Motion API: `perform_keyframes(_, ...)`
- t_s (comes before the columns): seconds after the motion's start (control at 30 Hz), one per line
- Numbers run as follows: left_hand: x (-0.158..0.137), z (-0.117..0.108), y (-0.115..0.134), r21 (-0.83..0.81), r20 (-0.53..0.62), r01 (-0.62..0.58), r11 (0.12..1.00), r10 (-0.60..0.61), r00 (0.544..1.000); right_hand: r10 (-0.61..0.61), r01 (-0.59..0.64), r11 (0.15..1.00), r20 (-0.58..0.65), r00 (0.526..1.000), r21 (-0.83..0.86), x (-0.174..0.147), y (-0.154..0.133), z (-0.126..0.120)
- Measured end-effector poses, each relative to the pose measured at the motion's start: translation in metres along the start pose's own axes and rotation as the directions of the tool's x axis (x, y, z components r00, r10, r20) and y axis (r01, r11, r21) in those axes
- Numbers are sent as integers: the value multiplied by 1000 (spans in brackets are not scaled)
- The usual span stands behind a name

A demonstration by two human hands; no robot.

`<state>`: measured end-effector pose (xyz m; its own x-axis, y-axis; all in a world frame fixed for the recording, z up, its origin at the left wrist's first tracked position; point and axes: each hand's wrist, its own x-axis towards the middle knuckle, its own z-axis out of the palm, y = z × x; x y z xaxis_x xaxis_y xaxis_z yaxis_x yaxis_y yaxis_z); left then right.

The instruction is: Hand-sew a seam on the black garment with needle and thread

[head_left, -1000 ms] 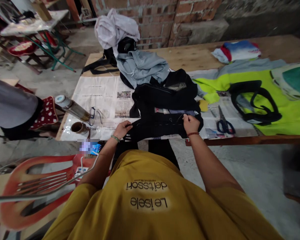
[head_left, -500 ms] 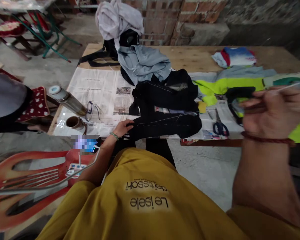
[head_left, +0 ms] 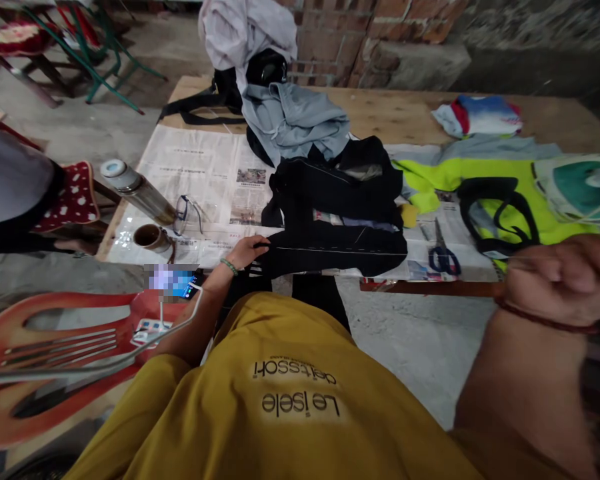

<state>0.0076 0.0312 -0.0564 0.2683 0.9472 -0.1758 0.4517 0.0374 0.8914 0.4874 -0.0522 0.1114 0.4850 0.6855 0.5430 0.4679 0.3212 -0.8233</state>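
Note:
A black garment (head_left: pixel 330 260) lies spread along the near edge of the table, with a dashed line of white stitches on its front strip. My left hand (head_left: pixel 247 252) pinches the strip's left end. From there a white thread (head_left: pixel 325 250) runs nearly straight across the cloth toward my right hand (head_left: pixel 563 277). That hand is closed like a fist, out past the table's front edge at the far right. Its fingertips are hidden, so any needle in them does not show. Dark-handled scissors (head_left: pixel 443 257) lie right of the garment, near a yellow lump (head_left: pixel 408 215).
At left stand a flask (head_left: pixel 140 190), a brown cup (head_left: pixel 150 238) and glasses (head_left: pixel 187 215) on newspaper. A grey garment (head_left: pixel 295 123) lies behind. Neon cloth (head_left: pixel 500 167), a black strap loop (head_left: pixel 500 213) and an iron (head_left: pixel 580 183) are at right. A phone (head_left: pixel 183 283) rests by a red chair (head_left: pixel 40 300).
My right hand has moved down and outward to the right, closing into a fist. The thread, slanted over the cloth before, now lies nearly straight. My left hand keeps its pinch.

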Motion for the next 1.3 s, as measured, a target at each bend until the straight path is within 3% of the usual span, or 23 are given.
perform_keyframes(0.13, 0, -1, 0, 0, 3, 32, 999, -32, 999, 262, -271, 950, 80, 962, 155, -33, 9, 20)
perform_keyframes(0.2, -1, -1, 0, -6, 12, 43, 999, -43, 999, 311, -376, 900, 279, 908, 219, -55, 12, 37)
perform_keyframes(0.23, -1, -1, 1, -11, 16, 45, 999, -45, 999, 323, -445, 864, 420, 848, 234, -69, 12, 49)
perform_keyframes(0.3, -3, -1, 4, -20, 19, 40, 999, -39, 999, 357, -612, 775, 691, 628, 156, -99, 9, 81)
perform_keyframes(0.33, -3, -1, 5, -23, 19, 34, 999, -33, 999, 394, -678, 731, 766, 509, 74, -116, 7, 101)
perform_keyframes(0.37, -4, 0, 6, -24, 20, 30, 999, -30, 999, 426, -700, 714, 801, 420, -13, -132, 4, 122)
perform_keyframes(0.4, -6, 0, 7, -23, 18, 30, 999, -30, 999, 440, -680, 726, 828, 347, -101, -148, 1, 143)
perform_keyframes(0.43, -7, 1, 8, -22, 17, 34, 999, -33, 999, 439, -633, 758, 841, 315, -159, -162, -1, 164)
perform_keyframes(0.47, -8, 2, 9, -23, 13, 39, 999, -39, 999, 415, -570, 801, 856, 307, -184, -174, -2, 184)
perform_keyframes(0.57, -11, 5, 8, -40, -5, 52, 998, -52, 999, 267, -315, 938, 877, 399, -142, -198, 1, 231)
perform_keyframes(0.63, -12, 7, 5, -55, -28, 48, 997, -49, 998, 199, -155, 977, 883, 425, -145, -205, 6, 250)
perform_keyframes(0.7, -13, 8, 2, -68, -46, 49, 997, -52, 998, 177, -45, 984, 890, 420, -174, -207, 12, 261)
perform_keyframes(1.03, -19, 13, -3, -144, -87, 99, 985, -113, 990, 206, 150, 947, 897, 390, -283, -209, 17, 269)
perform_keyframes(1.3, -21, 19, -8, -189, -145, 49, 981, -78, 986, 240, 246, 908, 902, 359, -340, -207, 12, 269)
